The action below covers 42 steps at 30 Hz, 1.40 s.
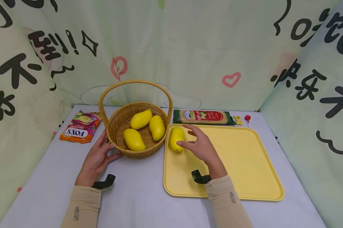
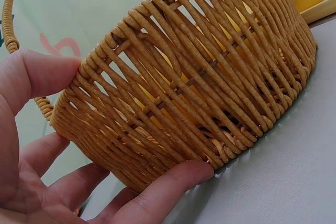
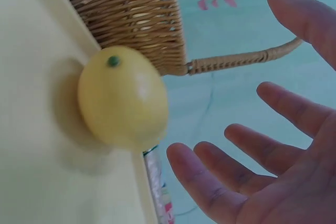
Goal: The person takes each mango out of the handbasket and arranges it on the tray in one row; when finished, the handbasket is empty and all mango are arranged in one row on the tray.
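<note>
- Right hand (image 1: 201,147) hovers over the near-left corner of the tray (image 1: 245,171), fingers spread and relaxed, grip apart, holding nothing.
- Just off its fingertips lies a mango (image 1: 177,138) on the tray, close against the basket's side; the wrist view shows the fingers (image 3: 210,182) apart from the fruit, not touching it.
- That mango shows its small green stem dot toward the right wrist camera and rests near the tray's rim.
- Left hand (image 1: 98,156) is on the basket (image 1: 114,126), thumb and fingers pressed against the woven wall low on its left side, palm open along it, steadying rather than clenching.
- From the left wrist, the thumb (image 2: 37,72) meets the rim band and a finger (image 2: 173,182) lies along the base where it meets the desk (image 1: 137,196).
- Inside the basket: three more mangoes (image 1: 141,119), lying close together under the arched handle (image 1: 135,82).
- Basket sits on the desk just left of the tray, almost touching it.
- Behind the tray, a green packet (image 1: 202,117) lies along the back edge, with a small yellow sachet (image 1: 238,120) and a red lollipop (image 1: 247,118) to its right.
- Far left on the desk, a candy bag (image 1: 80,128).
- Printed cloth (image 1: 171,47) hangs all round.
</note>
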Each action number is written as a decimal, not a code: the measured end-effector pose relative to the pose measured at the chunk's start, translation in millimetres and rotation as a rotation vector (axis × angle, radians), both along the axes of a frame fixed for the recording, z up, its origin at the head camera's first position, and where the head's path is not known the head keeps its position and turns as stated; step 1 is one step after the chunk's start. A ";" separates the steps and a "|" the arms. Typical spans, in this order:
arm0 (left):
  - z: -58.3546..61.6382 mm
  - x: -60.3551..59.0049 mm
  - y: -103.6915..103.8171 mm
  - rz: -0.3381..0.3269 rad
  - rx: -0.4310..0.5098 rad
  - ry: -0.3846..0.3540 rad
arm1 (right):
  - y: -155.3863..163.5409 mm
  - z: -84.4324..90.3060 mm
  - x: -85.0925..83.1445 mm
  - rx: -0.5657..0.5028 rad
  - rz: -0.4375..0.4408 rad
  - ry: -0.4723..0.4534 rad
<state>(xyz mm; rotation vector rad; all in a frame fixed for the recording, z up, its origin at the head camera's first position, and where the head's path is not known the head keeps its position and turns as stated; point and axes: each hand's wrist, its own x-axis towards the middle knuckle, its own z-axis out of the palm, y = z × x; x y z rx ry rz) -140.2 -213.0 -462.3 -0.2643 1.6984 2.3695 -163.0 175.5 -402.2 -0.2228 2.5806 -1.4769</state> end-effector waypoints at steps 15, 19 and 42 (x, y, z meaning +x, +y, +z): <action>1.1 0.8 -0.2 -0.005 -0.002 -0.012 | -13.3 22.3 19.2 -0.126 0.146 0.169; 1.1 0.9 0.0 -0.004 -0.005 -0.014 | -20.4 24.9 23.7 -0.105 0.173 0.205; 1.9 -1.8 -0.5 -0.006 -0.015 -0.017 | -78.8 35.0 -7.3 -0.002 0.382 0.160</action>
